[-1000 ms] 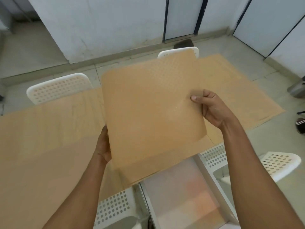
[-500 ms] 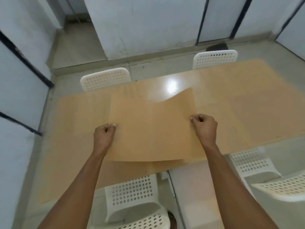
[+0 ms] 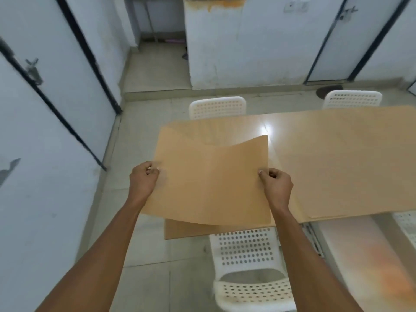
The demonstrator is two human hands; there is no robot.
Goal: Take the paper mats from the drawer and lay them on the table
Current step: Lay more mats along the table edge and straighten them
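I hold a tan paper mat (image 3: 211,179) flat above the left end of the wooden table (image 3: 315,134). My left hand (image 3: 143,180) pinches its left edge and my right hand (image 3: 275,185) pinches its right edge. The mat sags in the middle and its far edge curls up. Its left side overhangs the table's left end. Another tan mat (image 3: 351,176) lies flat on the table to the right. The open white drawer (image 3: 364,255) shows at the lower right, below the table's near edge.
A white perforated chair (image 3: 247,262) stands right below the held mat at the table's near side. Two more white chairs (image 3: 217,108) (image 3: 352,99) stand at the far side. White walls and doors with black frames close the left and back.
The view and both hands have swung left along the table, carrying the mat from near the drawer to the table's left end. The mat went from tilted up to nearly flat.
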